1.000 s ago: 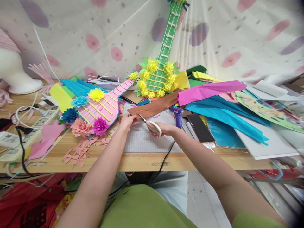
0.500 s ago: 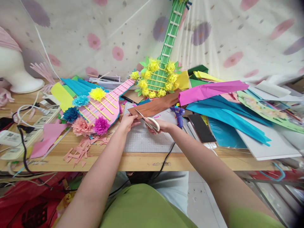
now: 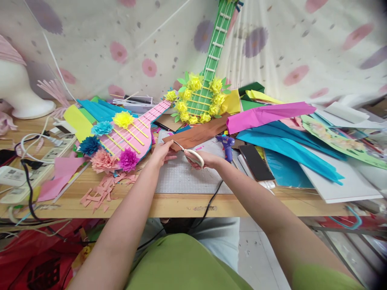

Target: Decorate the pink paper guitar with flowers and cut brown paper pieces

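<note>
Our right hand point(image 3: 208, 160) grips the scissors point(image 3: 198, 157); our left hand point(image 3: 161, 154) pinches the left end of the brown paper point(image 3: 202, 132), blade tips hard to discern there. Beneath lie a gridded mat point(image 3: 192, 183) and wooden table point(image 3: 178, 205); behind, a flowered curtain point(image 3: 175, 24) and green guitar point(image 3: 214, 52), top cut off.

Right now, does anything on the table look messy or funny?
Yes: loose salmon-pink paper scraps lie scattered near the front edge of the light wooden table, in front of the pink guitar-shaped craft, like litter. The long brown paper strip at the left hand shows no obvious damage.
</note>
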Motion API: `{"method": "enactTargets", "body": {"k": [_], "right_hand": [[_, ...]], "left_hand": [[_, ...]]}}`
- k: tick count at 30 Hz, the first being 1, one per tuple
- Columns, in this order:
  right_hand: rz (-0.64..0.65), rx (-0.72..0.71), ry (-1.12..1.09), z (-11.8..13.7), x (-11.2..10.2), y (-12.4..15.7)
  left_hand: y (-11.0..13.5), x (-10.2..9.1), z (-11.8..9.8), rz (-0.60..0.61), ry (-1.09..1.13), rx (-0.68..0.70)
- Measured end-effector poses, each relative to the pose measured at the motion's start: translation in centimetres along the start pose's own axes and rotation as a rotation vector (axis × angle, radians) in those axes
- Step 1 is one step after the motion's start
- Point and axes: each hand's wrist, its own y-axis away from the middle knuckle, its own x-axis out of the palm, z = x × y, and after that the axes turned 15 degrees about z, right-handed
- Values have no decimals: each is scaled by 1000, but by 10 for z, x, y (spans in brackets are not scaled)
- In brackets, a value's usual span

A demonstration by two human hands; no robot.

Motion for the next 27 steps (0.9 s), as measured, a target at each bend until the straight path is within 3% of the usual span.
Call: {"method": "enactTargets", "body": {"k": [7, 12, 21, 27], "right_hand": [[118, 11, -39, -1, -6, -1], [210, 94, -60, 5, -11, -11], [173, 11, -45, 7, -7, -18], [256, -1, -102, -3, -16, -28]], "left_hand": [[-14, -1, 1, -159, -26, 59], [-14, -4, 3, -128, 33, 18], [-14, -6, 1, -102, 5, 40], [-10, -5, -1, -104, -38, 32]]}}
